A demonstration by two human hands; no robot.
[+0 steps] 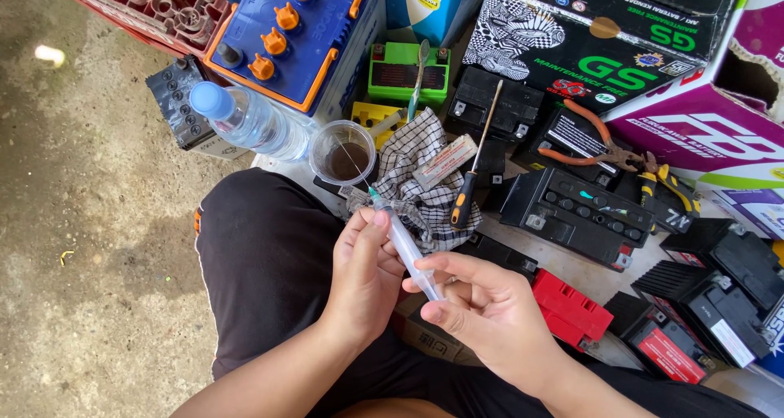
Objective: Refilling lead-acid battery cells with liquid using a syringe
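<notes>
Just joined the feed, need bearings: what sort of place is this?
Probably a small battery repair workshop, working on the floor: black batteries, a blue battery with orange caps, pliers, and a syringe held in both hands.

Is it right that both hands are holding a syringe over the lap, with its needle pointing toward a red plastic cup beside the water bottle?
Not quite: the cup is clear plastic with dark liquid in it, not red. The head view shows it. The rest stands: the left hand and right hand hold the syringe over the lap, needle toward the cup beside the water bottle.
</notes>
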